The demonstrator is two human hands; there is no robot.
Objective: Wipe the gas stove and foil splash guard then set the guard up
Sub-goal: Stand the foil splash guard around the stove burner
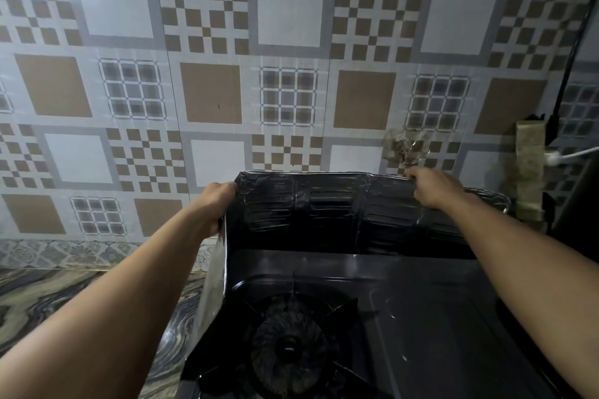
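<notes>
Patterned wall tiles (210,97) back the gas stove (405,317). Foil splash guard (324,204) already stands around it: left hand (215,204) grips its corner, right hand (431,186) pinches its top edge. Wiping looks finished; only final positioning seems left.
</notes>
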